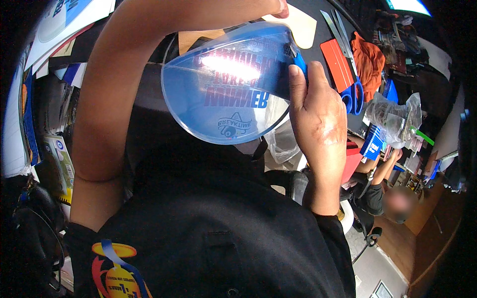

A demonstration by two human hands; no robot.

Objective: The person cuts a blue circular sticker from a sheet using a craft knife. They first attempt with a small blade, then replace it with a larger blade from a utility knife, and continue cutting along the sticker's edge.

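Observation:
Before my chest is a clear, curved-edged plastic plaque (231,128) with blue print and writing, a bright light glaring on it. At its right edge my right hand (320,104) is closed around a slim blue-and-black hand tool (300,65), possibly a cutter, mostly hidden by the fingers. My left arm bends over the plaque's far side. Only a bit of my left hand (282,9) shows at the top edge, beside a cream-coloured flat piece (303,28); what it holds is out of view.
Right of the plaque lie a red squeegee card (336,65), blue-handled scissors (348,67), an orange cloth (367,63) and clear plastic bags (395,115). A co-worker (376,197) sits further right. Papers (69,29) and a spiral notebook (59,164) are at left.

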